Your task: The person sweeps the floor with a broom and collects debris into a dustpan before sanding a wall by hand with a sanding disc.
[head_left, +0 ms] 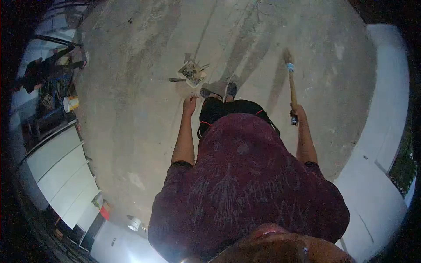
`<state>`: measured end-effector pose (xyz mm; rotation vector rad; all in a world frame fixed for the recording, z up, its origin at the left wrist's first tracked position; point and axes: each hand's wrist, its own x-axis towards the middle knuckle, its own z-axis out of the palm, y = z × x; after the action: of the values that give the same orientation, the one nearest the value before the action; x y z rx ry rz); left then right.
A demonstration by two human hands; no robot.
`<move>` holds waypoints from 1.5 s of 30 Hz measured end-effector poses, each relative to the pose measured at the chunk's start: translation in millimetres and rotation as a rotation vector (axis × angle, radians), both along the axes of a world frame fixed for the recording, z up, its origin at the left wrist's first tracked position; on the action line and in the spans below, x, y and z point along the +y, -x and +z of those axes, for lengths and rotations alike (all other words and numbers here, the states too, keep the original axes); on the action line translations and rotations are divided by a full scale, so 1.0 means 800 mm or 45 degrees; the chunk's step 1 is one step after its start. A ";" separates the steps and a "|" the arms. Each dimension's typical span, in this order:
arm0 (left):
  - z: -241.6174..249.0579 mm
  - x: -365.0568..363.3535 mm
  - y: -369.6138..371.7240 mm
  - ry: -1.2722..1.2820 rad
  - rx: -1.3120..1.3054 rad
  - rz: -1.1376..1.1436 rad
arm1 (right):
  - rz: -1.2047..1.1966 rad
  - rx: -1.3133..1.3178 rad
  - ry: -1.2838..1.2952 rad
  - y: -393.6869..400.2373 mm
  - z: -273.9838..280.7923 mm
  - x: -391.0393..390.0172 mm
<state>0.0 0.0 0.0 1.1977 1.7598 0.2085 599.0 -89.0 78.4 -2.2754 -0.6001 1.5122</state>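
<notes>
Right hand (298, 113) is closed round the near end of a brush (292, 85), fingers wrapped; I see the shaft pointing forward above the floor (324, 87), out on the right, its blurred brown head farthest from the body. Left hand (189, 105) hangs near a tub (193, 85) on the left, fingers curled; I cannot tell whether they pinch anything. The shaft looks like wood: I judge it stiff, fairly light, tip-heavy when gripped at the end, the head probably softer. I'd take hold farther up the shaft, short of the pale band, for better balance.
</notes>
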 end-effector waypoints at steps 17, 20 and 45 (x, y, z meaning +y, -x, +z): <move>0.041 0.090 -0.042 -0.035 -0.002 -0.042 | 1.057 -0.070 0.384 0.243 0.056 0.108; 0.006 0.087 -0.043 -0.063 -0.231 -0.099 | 0.956 -0.017 0.578 0.253 0.074 0.128; 0.121 0.065 0.172 -0.456 -0.341 -0.081 | 2.071 -0.657 -0.584 0.428 -0.080 0.200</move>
<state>-137.9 51.7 96.5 1.4037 1.4854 0.6382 256.7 70.9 14.2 -1.5541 -2.9750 0.8278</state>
